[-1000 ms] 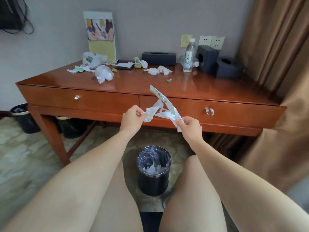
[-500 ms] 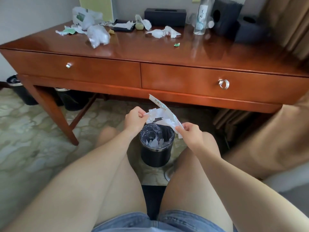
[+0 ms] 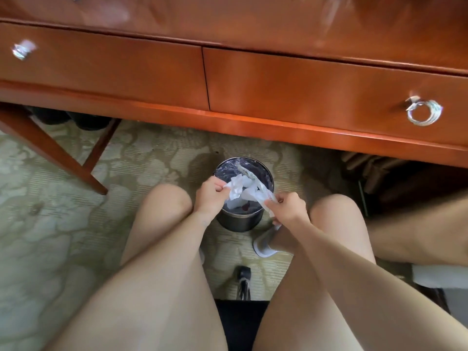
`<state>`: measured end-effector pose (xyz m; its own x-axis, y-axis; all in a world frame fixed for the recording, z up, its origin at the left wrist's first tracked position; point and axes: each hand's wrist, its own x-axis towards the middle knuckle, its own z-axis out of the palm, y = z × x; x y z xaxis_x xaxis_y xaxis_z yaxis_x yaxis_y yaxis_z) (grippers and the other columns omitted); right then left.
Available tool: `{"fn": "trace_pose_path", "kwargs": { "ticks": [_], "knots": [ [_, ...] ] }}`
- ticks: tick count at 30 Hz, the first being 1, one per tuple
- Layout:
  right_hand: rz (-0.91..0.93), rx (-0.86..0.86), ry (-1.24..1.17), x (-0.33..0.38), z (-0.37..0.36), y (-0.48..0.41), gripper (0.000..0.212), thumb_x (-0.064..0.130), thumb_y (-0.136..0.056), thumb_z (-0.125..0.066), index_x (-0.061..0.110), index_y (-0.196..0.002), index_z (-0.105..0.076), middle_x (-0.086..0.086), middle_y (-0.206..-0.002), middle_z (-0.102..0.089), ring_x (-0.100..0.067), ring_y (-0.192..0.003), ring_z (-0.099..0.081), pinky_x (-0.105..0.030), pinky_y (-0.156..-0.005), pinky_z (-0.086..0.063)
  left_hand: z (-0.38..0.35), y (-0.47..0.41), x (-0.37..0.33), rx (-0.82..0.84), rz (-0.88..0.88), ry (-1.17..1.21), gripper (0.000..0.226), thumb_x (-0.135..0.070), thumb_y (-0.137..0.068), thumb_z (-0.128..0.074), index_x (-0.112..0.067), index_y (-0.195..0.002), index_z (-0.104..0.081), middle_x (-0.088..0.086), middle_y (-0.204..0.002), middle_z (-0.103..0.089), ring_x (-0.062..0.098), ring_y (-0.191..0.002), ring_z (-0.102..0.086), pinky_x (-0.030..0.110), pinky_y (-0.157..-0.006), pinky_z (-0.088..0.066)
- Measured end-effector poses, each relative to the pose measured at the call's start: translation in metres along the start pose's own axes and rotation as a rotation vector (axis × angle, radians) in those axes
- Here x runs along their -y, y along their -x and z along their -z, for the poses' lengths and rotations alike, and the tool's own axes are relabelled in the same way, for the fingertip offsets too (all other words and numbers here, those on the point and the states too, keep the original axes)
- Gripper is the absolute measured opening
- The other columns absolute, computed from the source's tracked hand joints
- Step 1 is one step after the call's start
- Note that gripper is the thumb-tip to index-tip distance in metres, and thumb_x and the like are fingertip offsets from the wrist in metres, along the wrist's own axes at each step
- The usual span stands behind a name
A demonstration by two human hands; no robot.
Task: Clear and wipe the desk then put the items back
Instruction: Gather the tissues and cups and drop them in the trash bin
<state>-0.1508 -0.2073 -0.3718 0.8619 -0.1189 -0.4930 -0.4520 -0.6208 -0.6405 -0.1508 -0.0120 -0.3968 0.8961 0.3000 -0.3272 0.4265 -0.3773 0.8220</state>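
Patterned green carpet (image 3: 63, 236) under everything. White slipper (image 3: 263, 245) just below the hands, on the right. Small black caster (image 3: 243, 276) lower, btwn the legs. Brown curtain (image 3: 374, 171) far right, under the drawers.

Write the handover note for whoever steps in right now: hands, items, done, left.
Left hand: shut on the crumpled white paper scraps.
Right hand: shut on the same scraps, at the printed strip end.
Both hold them directly over the small round black lined bin on the carpet, between the knees.
Done: scraps brought to the bin.
Left: release them. The glossy reddish wooden desk top is barely in view; its state cannot be judged.
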Motion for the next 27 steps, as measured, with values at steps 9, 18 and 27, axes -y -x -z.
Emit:
{"fn": "trace_pose_path", "kwargs": {
  "ticks": [9,18,27],
  "knots": [
    [-0.218,0.093,-0.084,0.005,-0.021,-0.079,0.021,0.017,-0.084,-0.07,0.004,-0.08,-0.054,-0.011,-0.062,-0.057,-0.02,-0.042,-0.053,-0.025,-0.043,-0.051,-0.024,-0.06,0.009,-0.001,0.168,-0.031,0.02,-0.009,-0.084,-0.062,-0.023,-0.071,-0.055,-0.003,-0.072,-0.063,0.023,-0.083,-0.063,0.025,-0.068,-0.041],
    [-0.254,0.096,-0.084,0.011,-0.038,-0.118,0.029,0.024,-0.082,-0.075,0.005,-0.073,-0.055,-0.01,-0.059,-0.057,-0.013,-0.032,-0.051,-0.025,-0.044,-0.051,-0.04,-0.089,0.02,0.061,0.208,-0.012,0.011,-0.013,-0.083,-0.069,-0.02,-0.088,-0.062,0.004,-0.088,-0.069,0.029,-0.093,-0.068,0.039,-0.086,-0.055],
    [-0.17,0.078,-0.208,0.012,-0.047,-0.122,0.009,0.021,-0.091,-0.066,0.014,-0.086,-0.063,-0.008,-0.067,-0.063,-0.023,-0.049,-0.062,-0.046,-0.069,-0.061,-0.04,-0.084,0.015,0.145,0.093,-0.054,0.025,-0.013,-0.091,-0.065,-0.008,-0.116,-0.067,0.004,-0.113,-0.069,0.01,-0.1,-0.061,0.015,-0.083,-0.039]
  ]
}}
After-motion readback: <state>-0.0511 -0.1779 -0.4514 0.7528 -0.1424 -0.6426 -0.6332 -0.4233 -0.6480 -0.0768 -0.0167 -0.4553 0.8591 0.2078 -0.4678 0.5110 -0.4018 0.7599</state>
